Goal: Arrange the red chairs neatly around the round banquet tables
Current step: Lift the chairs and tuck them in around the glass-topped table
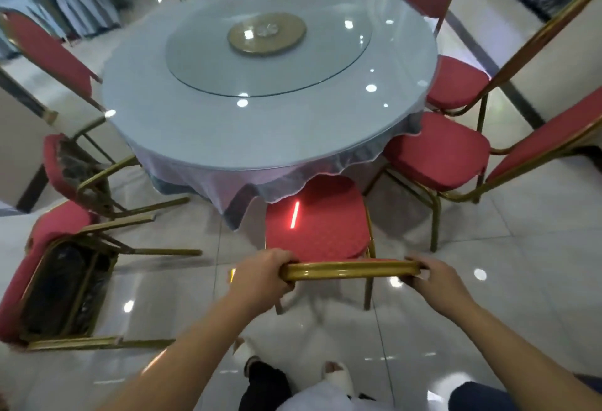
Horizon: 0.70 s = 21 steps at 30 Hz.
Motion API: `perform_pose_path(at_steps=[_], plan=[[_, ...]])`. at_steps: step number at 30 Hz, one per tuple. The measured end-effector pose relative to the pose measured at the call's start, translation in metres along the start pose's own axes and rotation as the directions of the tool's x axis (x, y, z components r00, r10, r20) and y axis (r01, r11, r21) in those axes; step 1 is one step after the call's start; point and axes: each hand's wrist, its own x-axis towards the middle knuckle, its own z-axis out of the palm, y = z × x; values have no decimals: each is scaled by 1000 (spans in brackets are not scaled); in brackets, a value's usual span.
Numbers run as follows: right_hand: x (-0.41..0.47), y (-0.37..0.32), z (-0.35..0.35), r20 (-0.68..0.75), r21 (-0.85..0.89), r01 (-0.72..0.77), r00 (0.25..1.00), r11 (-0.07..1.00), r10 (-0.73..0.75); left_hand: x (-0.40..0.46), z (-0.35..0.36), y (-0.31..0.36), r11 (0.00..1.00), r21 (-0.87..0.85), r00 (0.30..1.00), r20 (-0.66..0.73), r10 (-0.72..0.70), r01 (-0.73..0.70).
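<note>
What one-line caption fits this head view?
Both hands, left hand and right hand, grip a red chair's backrest at the round table.

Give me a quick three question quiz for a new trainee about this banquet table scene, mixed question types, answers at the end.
1. True or false: both hands grip the gold metal top rail of the red padded chair.
2. Which side of the round glass-topped table has chairs lying tipped over? A) left B) right
3. Fill in: the held chair's seat is partly under the pale ____.

Key: 1 true, left hand and right hand; 2 A, tipped chairs; 3 tablecloth.
</note>
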Motion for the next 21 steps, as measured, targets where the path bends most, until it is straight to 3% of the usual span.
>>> perform_pose_path(at_steps=[4,7,10,12,17,21], plan=[[-17,-39,-21,-59,-83,230,970,970,-235,15,8,18,998,-55,1000,17,-10,11],[-24,-74,-21,131,-108,330,940,938,-316,15,7,15,989,-149,998,66,0,9],[-26,-119,-7,206,-123,451,883,884,-421,2,2,-1,965,-255,993,117,-31,60],[-25,-148,6,237,-96,491,856,866,-459,-14,1,-20,947,-285,988,93,-127,149],[-16,-218,49,356,-27,563,777,826,-519,-82,-5,-89,709,-537,865,81,-496,457],[-14,-268,99,464,-4,599,711,801,-529,-138,-11,-153,464,-702,719,99,-688,541]])
